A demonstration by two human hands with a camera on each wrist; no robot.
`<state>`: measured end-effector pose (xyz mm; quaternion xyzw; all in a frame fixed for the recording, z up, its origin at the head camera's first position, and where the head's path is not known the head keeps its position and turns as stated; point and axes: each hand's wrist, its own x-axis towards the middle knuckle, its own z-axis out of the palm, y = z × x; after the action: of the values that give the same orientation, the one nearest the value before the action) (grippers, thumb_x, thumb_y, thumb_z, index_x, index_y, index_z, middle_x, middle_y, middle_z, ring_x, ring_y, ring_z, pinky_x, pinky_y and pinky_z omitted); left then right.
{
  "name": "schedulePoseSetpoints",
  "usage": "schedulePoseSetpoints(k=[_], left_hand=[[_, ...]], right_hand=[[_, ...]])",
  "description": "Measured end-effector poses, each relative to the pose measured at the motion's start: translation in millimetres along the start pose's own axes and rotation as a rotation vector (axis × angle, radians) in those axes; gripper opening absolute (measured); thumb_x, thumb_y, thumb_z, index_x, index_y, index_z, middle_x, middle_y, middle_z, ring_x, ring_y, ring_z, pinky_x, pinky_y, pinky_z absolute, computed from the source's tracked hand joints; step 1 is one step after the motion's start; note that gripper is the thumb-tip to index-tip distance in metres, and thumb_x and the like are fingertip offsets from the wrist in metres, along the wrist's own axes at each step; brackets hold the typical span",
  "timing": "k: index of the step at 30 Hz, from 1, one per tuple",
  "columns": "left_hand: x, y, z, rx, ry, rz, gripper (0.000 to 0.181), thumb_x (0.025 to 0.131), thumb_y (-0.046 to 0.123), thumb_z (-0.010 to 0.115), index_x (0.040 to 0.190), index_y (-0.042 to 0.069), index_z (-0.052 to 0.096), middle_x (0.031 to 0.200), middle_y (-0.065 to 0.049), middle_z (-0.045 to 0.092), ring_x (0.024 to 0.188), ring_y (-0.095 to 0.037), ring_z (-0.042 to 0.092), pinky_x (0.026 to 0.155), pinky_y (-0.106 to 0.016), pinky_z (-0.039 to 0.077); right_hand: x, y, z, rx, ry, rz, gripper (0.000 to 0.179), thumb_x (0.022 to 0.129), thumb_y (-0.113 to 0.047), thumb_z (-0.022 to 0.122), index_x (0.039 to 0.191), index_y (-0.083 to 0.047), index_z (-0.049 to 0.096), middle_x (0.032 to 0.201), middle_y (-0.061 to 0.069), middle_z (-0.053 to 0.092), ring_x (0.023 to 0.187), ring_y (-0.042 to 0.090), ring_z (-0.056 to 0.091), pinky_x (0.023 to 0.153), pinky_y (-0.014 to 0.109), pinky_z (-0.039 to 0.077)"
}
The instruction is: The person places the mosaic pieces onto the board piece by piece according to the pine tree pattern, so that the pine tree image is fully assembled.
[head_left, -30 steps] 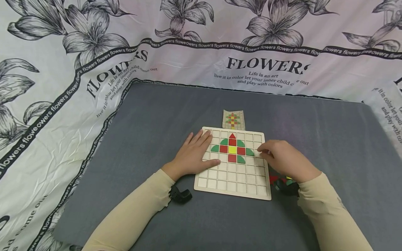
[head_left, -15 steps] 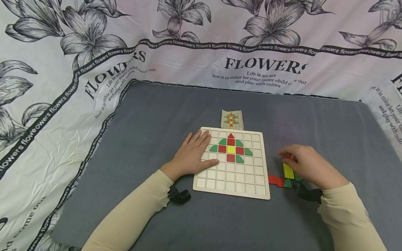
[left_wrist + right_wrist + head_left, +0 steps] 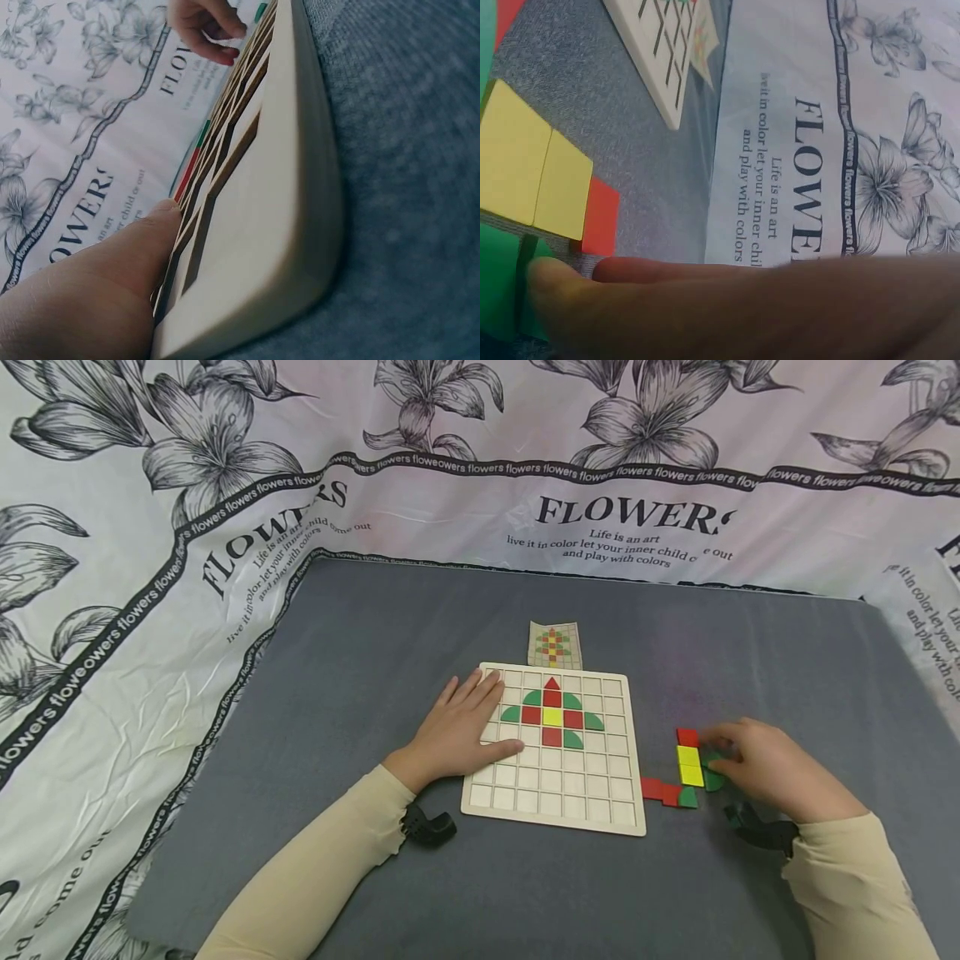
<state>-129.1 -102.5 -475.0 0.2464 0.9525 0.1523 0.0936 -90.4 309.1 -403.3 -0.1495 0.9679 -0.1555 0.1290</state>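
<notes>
My left hand (image 3: pixel 456 732) lies flat with spread fingers on the left part of a wooden grid board (image 3: pixel 551 814). In the left wrist view the thumb (image 3: pixel 112 262) rests along the board's rim. Red, green and yellow tiles form a pattern in the board's upper cells, with a yellow square (image 3: pixel 552 717) in the middle. To the right of the board, my right hand (image 3: pixel 776 768) bends its thumb and fingers round a green tile (image 3: pixel 538 296), pinching it beside another green tile (image 3: pixel 496 281). The fingers partly hide the green tiles.
Two yellow squares (image 3: pixel 690 766) and a red square (image 3: pixel 687 737) lie left of the right hand. More red tiles (image 3: pixel 660 791) and a green quarter-round tile (image 3: pixel 687 797) sit by the board's right edge. A pattern card (image 3: pixel 554 646) lies behind the board on the grey table (image 3: pixel 375 635).
My right hand has moved from the board's right edge out to the loose tiles and down to the green ones. My left hand has stayed on the board.
</notes>
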Motion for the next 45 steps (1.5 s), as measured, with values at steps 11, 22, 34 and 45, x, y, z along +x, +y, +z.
schedulePoseSetpoints(k=[11, 22, 34, 45], left_hand=[[0.4, 1.3, -0.6, 0.006, -0.003, -0.004, 0.103, 0.096, 0.080, 0.044, 0.170, 0.014, 0.016, 0.178, 0.000, 0.007, 0.164, -0.020, -0.006, 0.131, -0.050, -0.003], [0.0, -1.3, 1.2, 0.008, 0.010, 0.005, 0.103, 0.096, 0.080, 0.044, 0.170, 0.013, 0.017, 0.178, -0.001, 0.008, 0.164, -0.021, -0.005, 0.131, -0.050, -0.002], [0.4, -2.5, 0.6, 0.004, -0.001, 0.018, 0.104, 0.096, 0.081, 0.044, 0.170, 0.014, 0.016, 0.178, 0.000, 0.006, 0.163, -0.019, -0.008, 0.131, -0.050, -0.003], [0.2, -3.0, 1.4, 0.002, 0.010, 0.018, 0.103, 0.097, 0.081, 0.043, 0.170, 0.013, 0.016, 0.178, -0.001, 0.006, 0.163, -0.019, -0.007, 0.131, -0.051, -0.003]], right_hand=[[0.0, 3, 4, 0.010, -0.007, 0.038, 0.023, 0.086, -0.001, 0.080, 0.106, 0.006, 0.074, 0.084, 0.008, 0.065, 0.076, 0.023, 0.056, 0.064, 0.038, 0.048], [-1.1, 0, 3, 0.029, 0.005, 0.037, 0.014, 0.086, -0.007, 0.083, 0.085, -0.005, 0.069, 0.077, 0.002, 0.062, 0.069, 0.018, 0.053, 0.060, 0.035, 0.045], [12.8, -19, -8, 0.057, 0.019, -0.015, 0.010, 0.093, -0.005, 0.077, 0.102, -0.004, 0.074, 0.082, 0.000, 0.067, 0.070, 0.015, 0.056, 0.060, 0.033, 0.049], [43.1, -67, 3, 0.111, 0.043, -0.105, 0.015, 0.094, 0.001, 0.074, 0.108, 0.002, 0.076, 0.094, 0.009, 0.074, 0.081, 0.020, 0.066, 0.069, 0.039, 0.056]])
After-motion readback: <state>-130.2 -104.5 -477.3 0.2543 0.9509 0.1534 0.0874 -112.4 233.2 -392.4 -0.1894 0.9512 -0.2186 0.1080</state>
